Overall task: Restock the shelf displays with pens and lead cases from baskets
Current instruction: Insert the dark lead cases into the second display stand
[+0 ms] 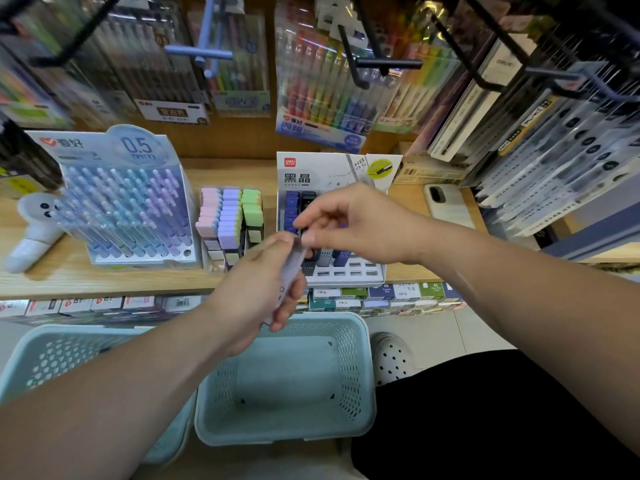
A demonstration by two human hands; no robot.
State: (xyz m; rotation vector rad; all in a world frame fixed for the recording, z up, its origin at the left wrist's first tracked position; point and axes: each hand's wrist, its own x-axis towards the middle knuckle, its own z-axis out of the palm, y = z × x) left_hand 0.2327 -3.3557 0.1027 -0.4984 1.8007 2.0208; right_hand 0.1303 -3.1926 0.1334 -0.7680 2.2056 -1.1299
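Forearms bare, one entering from the lower left corner, one from the lower right, meeting at the centre of the frame above the front edge of a wooden shelf (104, 282).

Left hand (258, 289) just below centre, back toward the camera, fingers curled round a slim, see-through lead case (294, 268) held tilted, top end up and to the right. Blurred by motion; printing on it unreadable.

Right hand (349, 220) just above and right of it, wrist bent, fingers curled, thumb and forefinger closed on the case's top end. Hard to tell whether more than one case in the grip.

Behind the hands, at centre, a white lead display (332, 174): blue and black cases upright in the back rows, bare slots along the front. Left of it, a box of pastel erasers (228, 216). Further left, a pen display (128, 209) packed with pale blue and lilac pens.

Bottom centre, a pale teal basket (363, 375) with perforated walls; a second basket (20, 358) at lower left, partly behind the left forearm.
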